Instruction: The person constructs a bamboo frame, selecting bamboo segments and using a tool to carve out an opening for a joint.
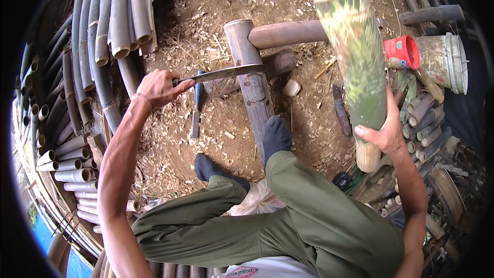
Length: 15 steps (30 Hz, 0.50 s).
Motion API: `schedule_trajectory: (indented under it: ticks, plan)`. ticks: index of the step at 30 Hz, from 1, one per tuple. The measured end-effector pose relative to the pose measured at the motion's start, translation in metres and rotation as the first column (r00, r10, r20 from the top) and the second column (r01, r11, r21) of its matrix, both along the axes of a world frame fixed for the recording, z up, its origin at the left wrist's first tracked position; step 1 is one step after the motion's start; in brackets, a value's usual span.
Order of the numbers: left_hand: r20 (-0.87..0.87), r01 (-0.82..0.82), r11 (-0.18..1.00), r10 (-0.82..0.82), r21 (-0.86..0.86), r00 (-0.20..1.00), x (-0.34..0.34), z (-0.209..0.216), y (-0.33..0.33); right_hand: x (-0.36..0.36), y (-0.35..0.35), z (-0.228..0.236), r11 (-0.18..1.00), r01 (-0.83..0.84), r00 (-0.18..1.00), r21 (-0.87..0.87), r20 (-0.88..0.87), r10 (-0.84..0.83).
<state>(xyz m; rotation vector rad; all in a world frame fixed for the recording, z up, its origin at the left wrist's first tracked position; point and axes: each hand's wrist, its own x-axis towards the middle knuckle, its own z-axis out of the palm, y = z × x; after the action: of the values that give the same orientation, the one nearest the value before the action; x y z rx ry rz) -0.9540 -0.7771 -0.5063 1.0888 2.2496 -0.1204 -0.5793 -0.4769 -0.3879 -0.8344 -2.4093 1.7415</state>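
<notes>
My left hand [157, 87] is closed round the dark handle of a long knife [224, 74]. Its blade points right and crosses over a brown bamboo pole [252, 92]; whether it touches the pole, I cannot tell. On the right, my right hand [383, 129] grips a thick green bamboo piece [355, 46] low down, thumb across its front. This piece stands nearly upright, is wide and blurred at the top, and has a narrower pale end below the hand. On the ground by the knife lies a chisel [197, 104] with a blue handle. My foot [277, 135] rests against the pole.
A crosswise bamboo length [288, 34] meets the pole. Bamboo tubes [121, 15] are stacked at left. At right are a red tub [403, 52], a whitish bucket [442, 62] and piled bamboo pieces [424, 118]. Wood chips litter the dirt floor [170, 123]. A dark bar [341, 109] lies there.
</notes>
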Motion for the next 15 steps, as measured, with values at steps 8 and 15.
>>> schedule_trajectory:
  ticks: [8,15]
  plan:
    - [0.021,0.0,1.0,0.0,-0.03,1.0,0.0,0.005,-0.006,-0.058,-0.005,0.002,0.994,-0.101,0.979,0.04,-0.172,0.107]
    - [0.026,-0.019,1.0,0.02,-0.003,0.999,0.01,-0.01,-0.008,-0.084,-0.026,-0.064,0.777,-0.478,0.85,0.41,0.438,0.292]
